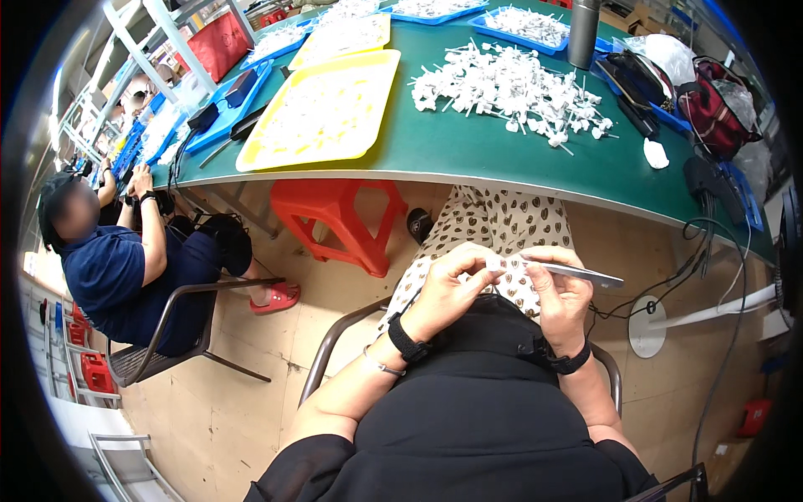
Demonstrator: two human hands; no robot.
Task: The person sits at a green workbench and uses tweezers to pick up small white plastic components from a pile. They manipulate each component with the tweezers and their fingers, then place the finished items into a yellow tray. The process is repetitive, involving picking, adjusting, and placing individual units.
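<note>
Over my lap, my left hand (457,289) pinches a small white plastic piece (493,263) between thumb and fingertips. My right hand (564,299) is closed around a slim, flat grey metal tool (595,274). The tool's wide end sticks out to the right; its working tip is by the white piece, too small to make out. Ahead on the green table (477,157) lies a loose heap of white plastic parts (510,94), many with thin stems. To its left, a yellow tray (387,96) holds flat-lying white pieces.
Blue trays (481,28) of white parts line the table's far side. A grey bottle (583,33), a plaid bag (718,105) and cables (707,188) sit at the right. Under the table is a red stool (322,205). A seated co-worker (125,272) works at left.
</note>
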